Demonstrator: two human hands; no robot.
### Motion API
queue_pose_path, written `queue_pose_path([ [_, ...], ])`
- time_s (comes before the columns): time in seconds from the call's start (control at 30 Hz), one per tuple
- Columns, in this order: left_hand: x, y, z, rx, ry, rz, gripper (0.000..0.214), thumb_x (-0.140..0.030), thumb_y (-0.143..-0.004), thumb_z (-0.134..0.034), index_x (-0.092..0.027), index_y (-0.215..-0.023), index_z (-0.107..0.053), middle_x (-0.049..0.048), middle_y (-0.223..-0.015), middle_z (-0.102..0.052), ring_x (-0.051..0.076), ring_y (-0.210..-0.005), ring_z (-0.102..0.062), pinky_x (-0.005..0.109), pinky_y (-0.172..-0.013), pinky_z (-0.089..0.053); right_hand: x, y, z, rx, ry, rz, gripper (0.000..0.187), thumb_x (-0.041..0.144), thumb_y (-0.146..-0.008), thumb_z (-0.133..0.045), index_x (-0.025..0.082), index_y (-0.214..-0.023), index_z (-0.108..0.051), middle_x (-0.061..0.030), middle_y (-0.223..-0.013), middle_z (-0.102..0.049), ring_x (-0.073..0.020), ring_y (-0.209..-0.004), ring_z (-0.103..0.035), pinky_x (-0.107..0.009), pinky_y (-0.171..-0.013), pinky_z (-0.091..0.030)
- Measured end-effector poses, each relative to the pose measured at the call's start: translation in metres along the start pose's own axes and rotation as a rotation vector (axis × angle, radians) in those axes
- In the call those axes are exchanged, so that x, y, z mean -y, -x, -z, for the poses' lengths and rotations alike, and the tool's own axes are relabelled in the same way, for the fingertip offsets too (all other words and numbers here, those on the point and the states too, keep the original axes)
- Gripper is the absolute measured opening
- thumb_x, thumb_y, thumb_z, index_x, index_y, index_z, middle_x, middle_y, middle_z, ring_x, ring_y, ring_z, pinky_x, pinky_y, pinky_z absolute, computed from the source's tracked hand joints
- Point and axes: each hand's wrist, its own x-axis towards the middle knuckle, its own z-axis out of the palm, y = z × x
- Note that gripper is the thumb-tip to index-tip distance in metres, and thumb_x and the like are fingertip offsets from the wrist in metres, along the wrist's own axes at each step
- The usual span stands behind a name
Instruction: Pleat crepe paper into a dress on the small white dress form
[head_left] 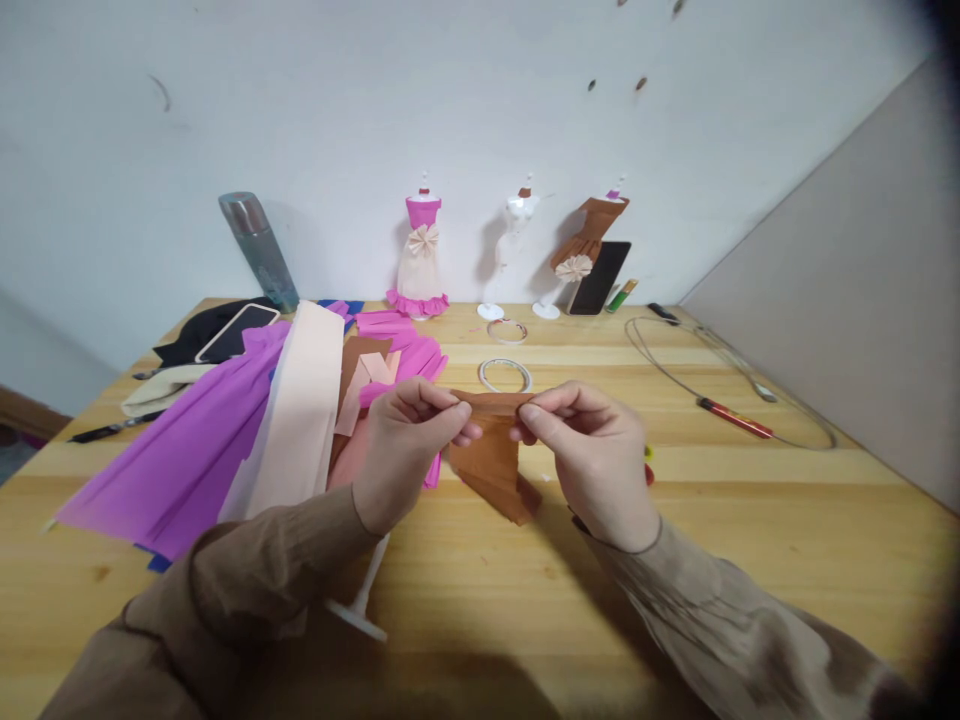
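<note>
A folded strip of brown crepe paper (495, 462) hangs over the wooden table (750, 520). My left hand (405, 450) pinches its top edge on the left. My right hand (592, 455) pinches the same edge on the right, thumb and fingers pressed together. The paper is pleated and its lower end dangles just above the tabletop. A white mannequin stand (360, 605) lies under my left forearm, only its rod and round base showing.
Purple (187, 450), cream (300, 410) and pink (405, 350) paper sheets lie at the left. Three small dress mannequins (421, 250) stand along the wall, with a grey bottle (259, 250), a phone (598, 277), two tape rings (505, 374) and a red-handled tool with cable (735, 418).
</note>
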Motion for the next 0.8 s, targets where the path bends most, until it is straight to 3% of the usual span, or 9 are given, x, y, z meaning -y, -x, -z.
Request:
queue_pose_path([
  [0.17,0.005,-0.001,0.000,-0.015,-0.036,-0.053,0.017,-0.021,-0.069,-0.076,-0.017,-0.069,-0.060,-0.0010,-0.055,-0.069,0.013,-0.052,-0.068,0.021,-0.051,-0.053,-0.002,-0.001,-0.001,-0.001,-0.046,0.071,0.024,0.024,-0.065,-0.085,0.021,-0.073,-0.062,0.0041,-0.059,-0.066,-0.0126,-0.049,-0.065,-0.026,-0.050,-0.056],
  [0.53,0.018,-0.002,0.004,0.052,-0.009,-0.283,0.016,-0.018,-0.076,-0.073,-0.019,-0.080,-0.058,-0.0020,-0.065,-0.072,0.013,-0.060,-0.072,0.023,-0.058,-0.058,-0.009,0.008,0.002,-0.061,0.160,0.333,0.010,0.017,-0.077,-0.077,0.022,-0.085,-0.074,-0.0006,-0.073,-0.073,-0.0160,-0.063,-0.070,-0.030,-0.061,-0.057],
  [0.7,0.026,-0.006,0.010,0.125,-0.026,-0.366,0.030,-0.013,-0.071,-0.078,-0.020,-0.096,-0.064,-0.0002,-0.077,-0.074,0.014,-0.069,-0.072,0.026,-0.066,-0.059,-0.012,0.009,0.006,-0.087,0.212,0.398,0.008,0.020,-0.079,-0.076,0.024,-0.087,-0.076,-0.0044,-0.084,-0.077,-0.0204,-0.073,-0.072,-0.036,-0.068,-0.061],
  [0.8,0.030,-0.011,0.015,0.149,-0.106,-0.435,0.029,-0.015,-0.069,-0.080,-0.020,-0.094,-0.067,0.0011,-0.081,-0.074,0.015,-0.073,-0.071,0.026,-0.068,-0.059,-0.013,0.008,0.007,-0.079,0.250,0.449,0.010,0.019,-0.080,-0.076,0.025,-0.088,-0.076,-0.0037,-0.085,-0.077,-0.0211,-0.076,-0.073,-0.038,-0.071,-0.061],
])
